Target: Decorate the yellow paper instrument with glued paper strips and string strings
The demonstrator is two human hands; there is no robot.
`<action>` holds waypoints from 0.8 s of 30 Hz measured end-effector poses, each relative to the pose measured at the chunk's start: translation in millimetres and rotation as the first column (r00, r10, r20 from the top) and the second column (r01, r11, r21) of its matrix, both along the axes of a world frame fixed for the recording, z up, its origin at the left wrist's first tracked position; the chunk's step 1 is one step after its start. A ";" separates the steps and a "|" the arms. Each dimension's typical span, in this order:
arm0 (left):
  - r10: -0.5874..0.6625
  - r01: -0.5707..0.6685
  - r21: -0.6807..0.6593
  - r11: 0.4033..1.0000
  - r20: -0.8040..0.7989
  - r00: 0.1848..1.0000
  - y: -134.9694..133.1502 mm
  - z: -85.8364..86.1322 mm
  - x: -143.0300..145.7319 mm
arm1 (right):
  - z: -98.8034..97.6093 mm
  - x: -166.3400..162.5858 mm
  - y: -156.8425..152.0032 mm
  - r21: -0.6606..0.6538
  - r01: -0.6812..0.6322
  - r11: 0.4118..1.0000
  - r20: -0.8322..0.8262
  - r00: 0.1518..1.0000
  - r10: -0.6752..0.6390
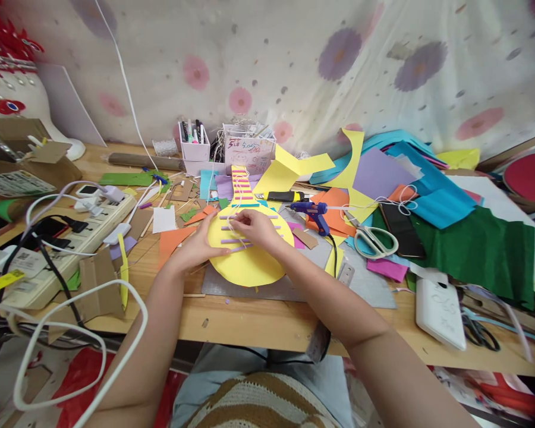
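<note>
Forearms [361, 321]; yellow disc [249, 270] beneath right grip [255, 228], perhaps touching.

Bright, fairly even light fills the view, its source out of frame, leaving only soft shadows on the surface [232, 321]; below its front edge, things turn dimmer. A pale sheen runs down the folds of the floral sheet [477, 65] behind the back right corner. The yellow disc [249, 270] is vivid and fairly crisp. Wide-angle distortion bows the front edge and stretches the white cable [145, 313] near the front left corner.
</note>
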State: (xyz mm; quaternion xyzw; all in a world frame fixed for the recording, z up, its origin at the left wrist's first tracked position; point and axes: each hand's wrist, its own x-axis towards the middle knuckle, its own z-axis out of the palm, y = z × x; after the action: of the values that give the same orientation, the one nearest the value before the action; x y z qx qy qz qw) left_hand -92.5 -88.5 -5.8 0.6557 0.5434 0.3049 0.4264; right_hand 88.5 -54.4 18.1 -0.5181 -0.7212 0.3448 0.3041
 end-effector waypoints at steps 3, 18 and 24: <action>0.072 -0.072 0.140 0.987 0.005 0.997 2.2 1.6 0.5 | 1.5 24.9 -6.3 0.122 -0.059 0.991 0.052 0.997 0.053; -0.362 0.554 0.146 0.820 -0.616 0.700 42.7 57.6 10.1 | -18.2 71.8 -36.8 0.370 -0.306 0.877 0.286 0.936 0.206; -0.428 0.621 0.113 0.776 -0.629 0.649 55.5 60.2 18.9 | -26.7 70.8 -41.4 0.370 -0.280 0.886 0.265 0.946 0.188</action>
State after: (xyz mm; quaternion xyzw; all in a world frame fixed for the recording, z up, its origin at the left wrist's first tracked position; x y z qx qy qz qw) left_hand -73.5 -33.0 54.3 0.9054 0.3714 0.0389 0.2023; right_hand 159.4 -95.8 -8.7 -0.3880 -0.8636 0.1631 0.2777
